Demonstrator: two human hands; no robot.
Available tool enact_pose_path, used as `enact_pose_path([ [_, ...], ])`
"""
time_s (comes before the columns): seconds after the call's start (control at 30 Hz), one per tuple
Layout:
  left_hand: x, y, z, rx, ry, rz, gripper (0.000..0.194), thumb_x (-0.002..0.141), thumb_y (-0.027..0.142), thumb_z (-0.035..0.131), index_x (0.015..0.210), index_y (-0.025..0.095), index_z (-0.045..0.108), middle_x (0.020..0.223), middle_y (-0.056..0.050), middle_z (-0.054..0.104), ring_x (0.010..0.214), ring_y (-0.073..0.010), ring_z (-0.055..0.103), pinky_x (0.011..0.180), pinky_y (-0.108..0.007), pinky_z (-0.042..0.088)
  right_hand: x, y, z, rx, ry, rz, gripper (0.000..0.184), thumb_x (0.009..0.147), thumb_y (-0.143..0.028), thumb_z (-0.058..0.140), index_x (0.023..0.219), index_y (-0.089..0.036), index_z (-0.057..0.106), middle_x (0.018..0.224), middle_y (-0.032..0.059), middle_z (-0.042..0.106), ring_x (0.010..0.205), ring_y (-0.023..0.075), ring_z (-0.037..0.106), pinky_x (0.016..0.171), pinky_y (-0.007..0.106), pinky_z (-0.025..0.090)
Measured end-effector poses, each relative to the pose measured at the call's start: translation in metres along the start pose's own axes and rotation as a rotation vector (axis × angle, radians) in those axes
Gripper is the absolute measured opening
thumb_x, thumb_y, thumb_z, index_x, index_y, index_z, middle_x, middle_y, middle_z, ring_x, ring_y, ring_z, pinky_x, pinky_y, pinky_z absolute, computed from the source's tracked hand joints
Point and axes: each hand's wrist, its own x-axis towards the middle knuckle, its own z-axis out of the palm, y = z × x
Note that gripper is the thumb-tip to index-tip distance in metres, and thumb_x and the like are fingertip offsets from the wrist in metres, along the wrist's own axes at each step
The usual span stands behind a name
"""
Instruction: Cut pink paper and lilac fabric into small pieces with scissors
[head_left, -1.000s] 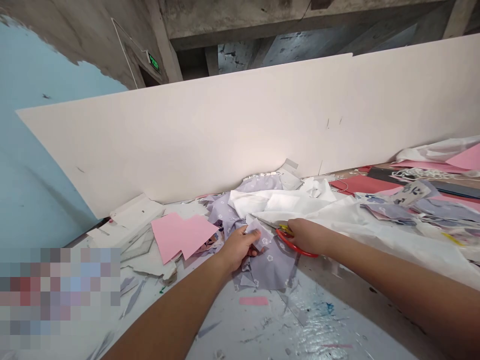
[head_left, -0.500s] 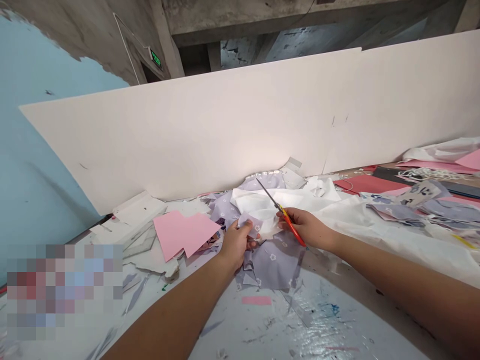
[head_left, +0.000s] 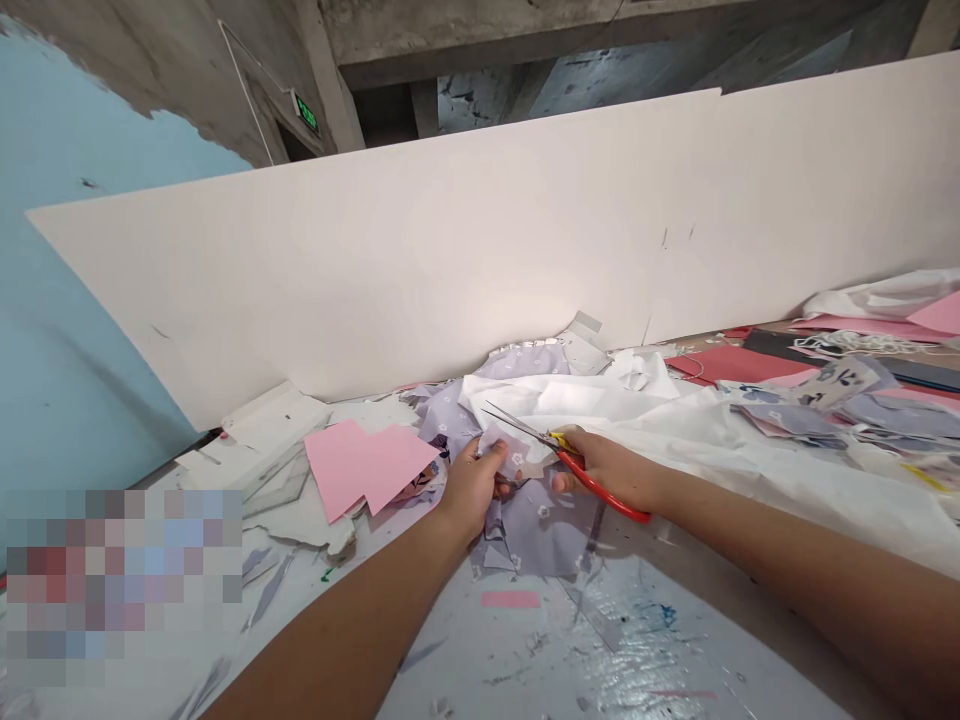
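Observation:
Between the thumb and fingers of my left hand (head_left: 471, 490) is a small lavender fabric piece (head_left: 511, 455) with white flowers. My right hand (head_left: 600, 470) grips a pair of scissors (head_left: 600, 488) with red handles and a yellow part near the pivot. Their blades are slightly apart and point left, just above the fabric piece. Below both hands, a larger lavender floral fabric (head_left: 551, 530) lies on the table. White cloth (head_left: 675, 420) spreads behind and to the right of my right hand.
Pink paper (head_left: 364, 462) rests left of my left hand, over pale torn board scraps (head_left: 262, 440). A tall white panel (head_left: 450, 270) stands across the back. Red sheets (head_left: 697, 368), white string (head_left: 855, 346) and printed fabric scraps (head_left: 795, 418) lie at right. A pink strip (head_left: 510, 599) lies in front.
The scissors have turned from pointing up and away to pointing left, and their blades have opened slightly over the fabric piece. My left hand stays nearly still with the fabric.

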Motion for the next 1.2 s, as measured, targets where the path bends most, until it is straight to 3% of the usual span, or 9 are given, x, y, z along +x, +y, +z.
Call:
enact_pose_path([
  [0.23, -0.0024, 0.0009, 0.0016, 0.013, -0.018, 0.0, 0.034, 0.065, 0.039, 0.06, 0.087, 0.016, 0.049, 0.051, 0.001, 0.057, 0.035, -0.0053, 0.041, 0.038, -0.017, 0.032, 0.0008, 0.0002, 0.0014, -0.011, -0.009, -0.056, 0.033, 0.064, -0.045, 0.057, 0.08, -0.016, 0.052, 0.079, 0.0021, 0.051, 0.065, 0.0153, 0.047, 0.055, 0.025, 0.036],
  [0.57, -0.0005, -0.0027, 0.0014, 0.028, -0.011, 0.019, 0.033, 0.064, 0.043, 0.06, 0.082, 0.017, 0.049, 0.055, 0.001, 0.057, 0.035, -0.0044, 0.04, 0.038, -0.016, 0.031, 0.0006, -0.0032, 0.0007, 0.028, -0.06, -0.029, 0.032, 0.064, -0.046, 0.057, 0.077, -0.017, 0.053, 0.067, -0.0013, 0.048, 0.06, 0.0134, 0.043, 0.052, 0.024, 0.033],
  [1.2, 0.0024, -0.0088, -0.0015, 0.051, -0.028, 0.022, 0.041, 0.06, 0.048, 0.063, 0.084, 0.017, 0.051, 0.06, 0.001, 0.055, 0.039, -0.0044, 0.042, 0.043, -0.018, 0.036, 0.0031, 0.0011, 0.0036, 0.058, -0.054, -0.02, 0.034, 0.064, -0.048, 0.055, 0.074, -0.016, 0.053, 0.063, -0.0015, 0.05, 0.058, 0.0132, 0.044, 0.052, 0.024, 0.034],
])
